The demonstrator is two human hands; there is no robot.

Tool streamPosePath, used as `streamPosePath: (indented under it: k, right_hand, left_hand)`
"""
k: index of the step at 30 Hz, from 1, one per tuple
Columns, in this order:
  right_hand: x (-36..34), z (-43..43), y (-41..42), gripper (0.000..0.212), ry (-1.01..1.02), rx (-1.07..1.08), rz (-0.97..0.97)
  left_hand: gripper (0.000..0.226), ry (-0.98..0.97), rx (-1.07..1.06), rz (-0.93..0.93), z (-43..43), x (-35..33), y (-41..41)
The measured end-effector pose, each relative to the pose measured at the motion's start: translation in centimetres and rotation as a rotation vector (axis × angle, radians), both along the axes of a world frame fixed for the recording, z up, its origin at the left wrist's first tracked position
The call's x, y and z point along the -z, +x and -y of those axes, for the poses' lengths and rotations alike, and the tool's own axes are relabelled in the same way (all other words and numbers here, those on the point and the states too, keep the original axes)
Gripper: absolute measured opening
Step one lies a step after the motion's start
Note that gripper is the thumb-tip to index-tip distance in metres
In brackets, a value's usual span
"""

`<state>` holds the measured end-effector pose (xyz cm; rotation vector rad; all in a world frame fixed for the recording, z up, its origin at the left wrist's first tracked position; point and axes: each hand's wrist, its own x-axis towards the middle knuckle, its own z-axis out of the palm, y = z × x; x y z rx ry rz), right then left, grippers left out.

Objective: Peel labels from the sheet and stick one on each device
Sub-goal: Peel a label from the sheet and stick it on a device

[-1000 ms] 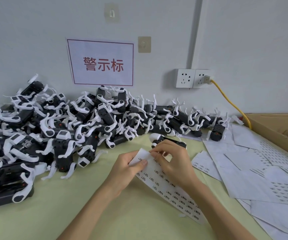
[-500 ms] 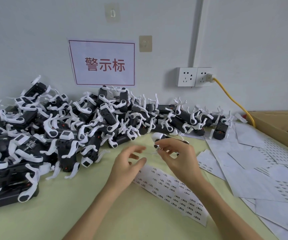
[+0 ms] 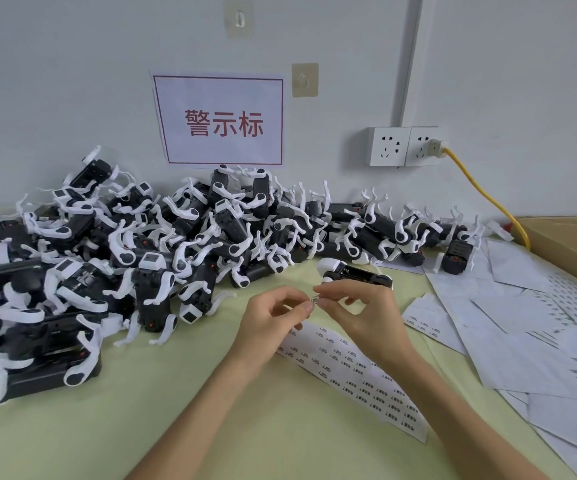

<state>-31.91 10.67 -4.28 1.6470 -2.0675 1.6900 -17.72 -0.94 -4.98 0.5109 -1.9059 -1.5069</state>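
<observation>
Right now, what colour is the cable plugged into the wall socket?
Yellow cable, seen in the head view.

Devices (image 3: pixel 162 258) left of label sheet (image 3: pixel 352 372)

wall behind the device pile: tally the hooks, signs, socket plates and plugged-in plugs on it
adhesive hooks: 2
paper sign: 1
socket plates: 2
plug with yellow cable: 1
total: 6
</observation>
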Motion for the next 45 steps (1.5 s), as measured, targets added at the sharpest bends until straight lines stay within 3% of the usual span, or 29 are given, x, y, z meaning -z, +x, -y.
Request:
streamPosePath:
  k: [4, 9, 14, 20, 23, 27, 29, 35, 40, 43, 45]
  right_hand:
    - [0.2, 0.3, 0.3, 0.018, 0.019, 0.02, -0.085]
    - [0.2, 0.2, 0.2, 0.012, 0.076, 0.01, -0.227]
    - [0.2, 0.1, -0.1, 0.008, 0.123, 0.008, -0.249]
    - [-0.1, -0.1, -0.4, 0.014, 0.038, 0.107, -0.236]
    - [-0.5, -0.3, -1.0, 0.027, -0.086, 0.208, -0.078]
    - [-0.8, -0.4, -2.5, 0.079, 0.228, 0.411, -0.032]
    - [-0.7, -0.5, -3.0, 0.092, 0.388, 0.456, -0.017]
    - [0.1, -0.3, -3.8, 0.071, 0.198, 0.409, 0.144]
    - [0.0, -0.3, -3.3, 0.068, 0.051, 0.405, 0.148]
    - [-0.6, -0.5, -3.1, 0.071, -0.06, 0.39, 0.165]
    - [-1.0, -0.8, -2.9, 0.073, -0.136, 0.342, 0.179]
  left_hand:
    - [0.006, -0.118, -0.011, -0.015, -0.2, 0.0, 0.0]
    - [0.007, -0.455, -0.046, 0.058, -0.5, 0.7, 0.2]
    - [0.002, -0.674, -0.13, 0.087, -0.3, 1.0, 0.4]
    - [0.013, -0.567, -0.136, 0.181, -0.1, 0.9, 0.2]
    - [0.008, -0.686, 0.013, 0.331, 0.3, 1.4, 0.2]
    - [0.011, -0.775, 0.052, 0.394, 0.1, 1.7, -0.2]
    - [0.014, -0.786, 0.038, 0.415, 0.2, 1.7, -0.1]
    - [0.017, -0.792, -0.028, 0.458, 0.5, 1.9, 0.0]
    - [0.016, -0.689, -0.02, 0.44, 0.4, 1.8, 0.0]
    - [0.019, -0.69, -0.262, 0.349, 0.5, 1.5, 0.0]
    - [0.021, -0.604, -0.411, 0.194, 0.9, 1.0, 0.2]
